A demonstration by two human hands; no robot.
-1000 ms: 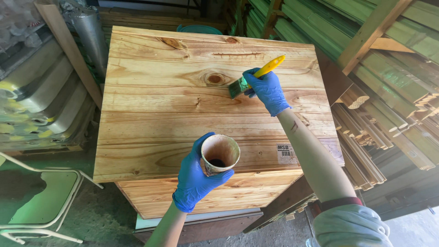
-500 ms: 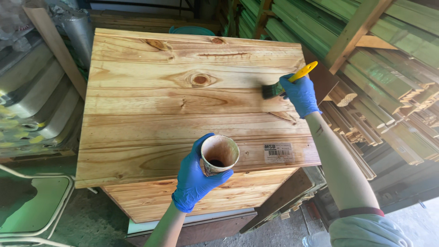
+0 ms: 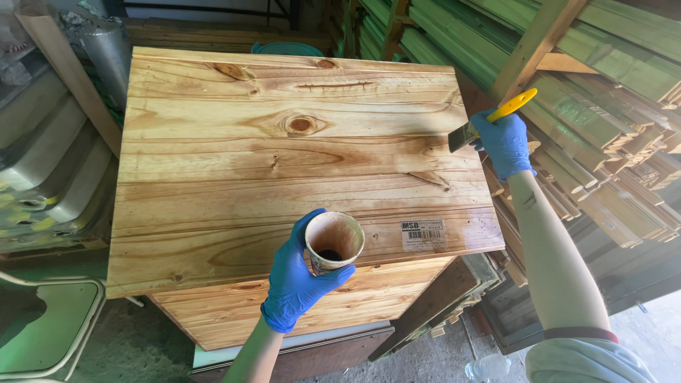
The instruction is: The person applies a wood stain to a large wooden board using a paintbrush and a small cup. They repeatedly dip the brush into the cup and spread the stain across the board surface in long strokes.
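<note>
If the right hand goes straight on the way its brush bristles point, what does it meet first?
Probably the right edge of the pale pine plank panel; the right hand aims the yellow-handled paintbrush leftward, bristles seemingly there already.

Bright, even daylight falls from above onto the pale wooden panel (image 3: 298, 156), whose wet sheen gives soft glare along its right half. Shadows are weak; the darkest areas lie under the panel's near edge and in the upper left corner by the grey pipe (image 3: 106, 50). Focus is sharp at the centre, while the wide lens bends the stacked mouldings (image 3: 610, 106) near the edges.
</note>
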